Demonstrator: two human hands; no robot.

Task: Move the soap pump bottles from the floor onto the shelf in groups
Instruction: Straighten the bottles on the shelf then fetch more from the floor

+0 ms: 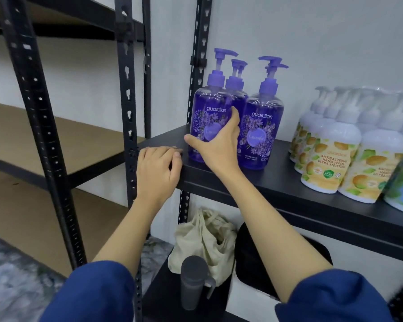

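From the head camera, the right hand (pixel 215 145) wraps around the front-left purple bottle (pixel 208 122) of a cluster of purple pump bottles (pixel 237 108) standing at the left end of the black shelf (pixel 289 189). Its thumb lies across the lower left of the label and its fingers curl round the right side, into the gap beside the neighbouring purple bottle (pixel 262 133). The held bottle stands upright with its base on the shelf, close to the front edge. The left hand (pixel 157 173) rests on the shelf's front left corner, fingers bent over the edge, gripping the shelf and no bottle.

To the right, well apart from the purple cluster, a group of white pump bottles (pixel 335 154) with yellow-green labels stands on the same shelf; the rightmost ones are cut off by the frame edge and their clear pump tops blur against the wall.

The rear purple bottles are mostly hidden behind the front pair, only their pump heads and shoulders showing, so their count is unclear. The right palm covers the lower label of the held bottle. Under the shelf sit a cream cloth bag (pixel 203 238), a grey lidded cup (pixel 193 282) and a dark container (pixel 254 259), partly hidden by the right forearm.
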